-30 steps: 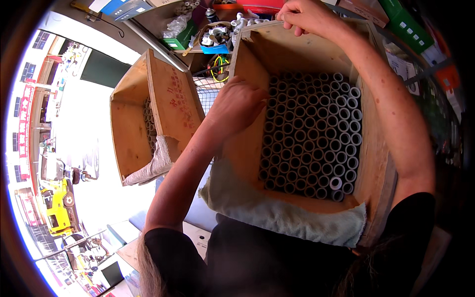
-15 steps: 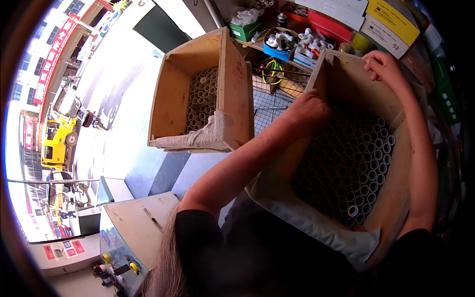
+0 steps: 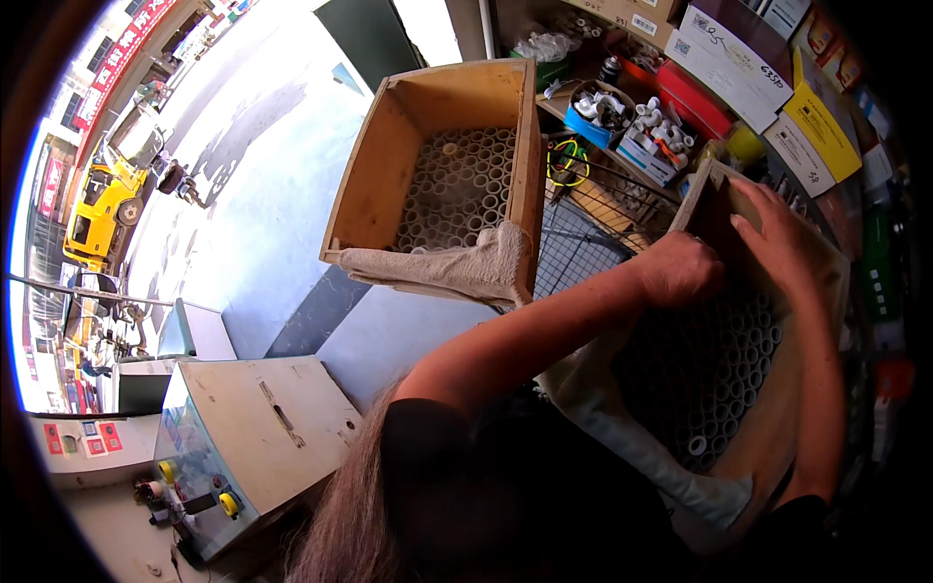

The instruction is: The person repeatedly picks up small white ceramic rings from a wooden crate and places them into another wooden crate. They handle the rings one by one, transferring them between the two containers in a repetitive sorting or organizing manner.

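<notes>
Left hand (image 3: 683, 269) curled, grip unclear; right hand (image 3: 776, 235) spread by wooden box (image 3: 692, 201); white carton (image 3: 727, 66) bears handwriting.

Near box (image 3: 782, 398) at right, tubes (image 3: 724, 384) inside; left hand (image 3: 685, 267) at its left wall, right hand (image 3: 780, 235) at its far end. Far box (image 3: 377, 165) to the left, apart, also holding tubes, cloth (image 3: 428, 270) over its near edge; wire mesh (image 3: 573, 262) between the two, trays of fittings (image 3: 586, 129) on the shelf (image 3: 559, 105) behind. Counter (image 3: 316, 394) left, nearer the body; truck (image 3: 97, 202) out in the street (image 3: 219, 73) beyond.
</notes>
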`<control>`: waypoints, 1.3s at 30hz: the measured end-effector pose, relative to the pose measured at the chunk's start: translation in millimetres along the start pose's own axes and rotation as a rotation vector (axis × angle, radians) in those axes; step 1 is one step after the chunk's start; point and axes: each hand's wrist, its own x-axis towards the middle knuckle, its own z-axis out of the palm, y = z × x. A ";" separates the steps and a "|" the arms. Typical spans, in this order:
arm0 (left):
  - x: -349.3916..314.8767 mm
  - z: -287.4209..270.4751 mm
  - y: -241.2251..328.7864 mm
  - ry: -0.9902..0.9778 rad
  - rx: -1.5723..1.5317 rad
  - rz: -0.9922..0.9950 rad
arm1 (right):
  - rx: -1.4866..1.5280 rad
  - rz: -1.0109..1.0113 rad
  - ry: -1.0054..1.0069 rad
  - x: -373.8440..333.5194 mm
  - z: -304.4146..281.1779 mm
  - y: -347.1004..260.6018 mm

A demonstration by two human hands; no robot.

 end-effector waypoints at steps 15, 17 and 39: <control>-26.4 -111.4 -0.1 0.203 0.006 -0.005 | 0.158 0.031 -0.053 -4.7 36.5 -13.4; -39.8 -152.6 -17.1 0.218 0.071 -0.161 | 0.080 0.068 -0.068 -7.7 16.7 -31.9; -293.4 -143.6 -254.0 -0.073 0.110 -1.329 | 0.148 -0.006 -0.186 -15.5 30.1 -76.3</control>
